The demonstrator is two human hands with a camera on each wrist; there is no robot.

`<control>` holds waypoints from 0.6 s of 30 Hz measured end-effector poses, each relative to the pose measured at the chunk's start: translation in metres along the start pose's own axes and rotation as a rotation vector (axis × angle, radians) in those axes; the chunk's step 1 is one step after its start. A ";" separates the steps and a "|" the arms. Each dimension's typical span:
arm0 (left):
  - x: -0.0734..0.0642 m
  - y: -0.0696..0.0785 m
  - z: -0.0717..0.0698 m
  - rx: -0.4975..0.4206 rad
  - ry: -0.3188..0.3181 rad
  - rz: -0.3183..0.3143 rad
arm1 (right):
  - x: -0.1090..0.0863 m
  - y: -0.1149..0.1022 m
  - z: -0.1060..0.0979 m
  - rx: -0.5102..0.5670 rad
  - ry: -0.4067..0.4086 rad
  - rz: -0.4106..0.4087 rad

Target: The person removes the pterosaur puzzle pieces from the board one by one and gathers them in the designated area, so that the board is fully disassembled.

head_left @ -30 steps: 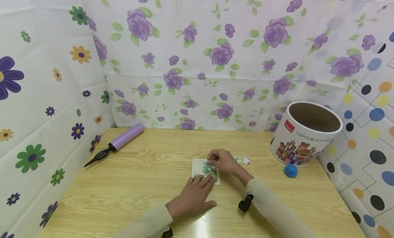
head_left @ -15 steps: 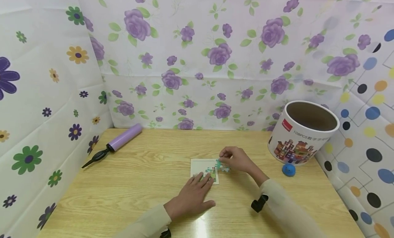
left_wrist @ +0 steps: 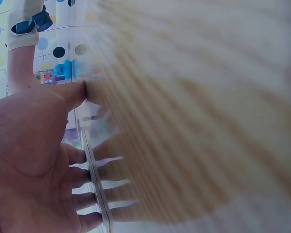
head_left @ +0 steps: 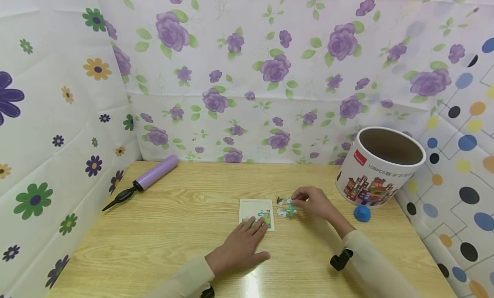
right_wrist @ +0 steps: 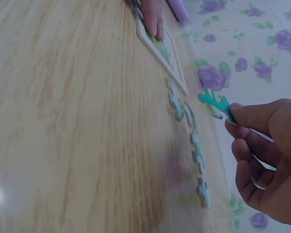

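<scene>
A square puzzle tray [head_left: 248,205] with a pale raised border lies mid-table. My left hand [head_left: 241,249] rests flat, its fingertips on the tray's lower part. Beside those fingertips a green and teal patch of puzzle [head_left: 265,214] shows in the tray; the rest of that part is covered. To the right of the tray my right hand [head_left: 314,202] pinches a teal jigsaw piece [right_wrist: 215,102] between thumb and forefinger. In the right wrist view this piece is held up above the table, close to several loose jigsaw pieces [right_wrist: 196,145] lying in a row.
A large white bucket [head_left: 380,171] with printed buildings stands at the back right, a small blue toy [head_left: 362,213] in front of it. At the back left lies a purple hand pump [head_left: 156,173] with a black nozzle. Patterned cloth [head_left: 247,83] walls enclose the wooden table [head_left: 185,229].
My right hand has moved right, away from the tray, carrying the teal piece over to the loose pieces. Less puzzle shows in the tray. The left hand has stayed in place.
</scene>
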State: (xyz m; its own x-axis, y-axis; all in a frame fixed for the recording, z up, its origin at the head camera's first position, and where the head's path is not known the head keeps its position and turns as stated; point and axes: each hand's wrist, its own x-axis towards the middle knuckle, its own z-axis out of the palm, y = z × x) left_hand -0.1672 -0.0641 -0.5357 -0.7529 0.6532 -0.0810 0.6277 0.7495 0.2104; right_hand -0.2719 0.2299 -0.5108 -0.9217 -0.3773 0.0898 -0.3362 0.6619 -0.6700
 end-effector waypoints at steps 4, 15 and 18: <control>0.000 0.000 0.000 0.005 0.004 0.001 | -0.004 0.010 -0.001 -0.013 0.004 0.014; 0.000 0.000 0.000 0.015 0.002 0.009 | -0.006 0.020 0.009 -0.037 -0.001 0.074; 0.000 -0.001 0.001 0.016 0.000 0.005 | -0.005 0.019 0.013 -0.052 0.011 0.089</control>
State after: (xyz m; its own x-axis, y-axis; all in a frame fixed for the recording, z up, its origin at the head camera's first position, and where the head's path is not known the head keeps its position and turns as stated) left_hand -0.1677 -0.0642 -0.5372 -0.7499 0.6567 -0.0805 0.6343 0.7482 0.1947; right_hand -0.2714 0.2364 -0.5334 -0.9505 -0.3082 0.0399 -0.2619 0.7255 -0.6365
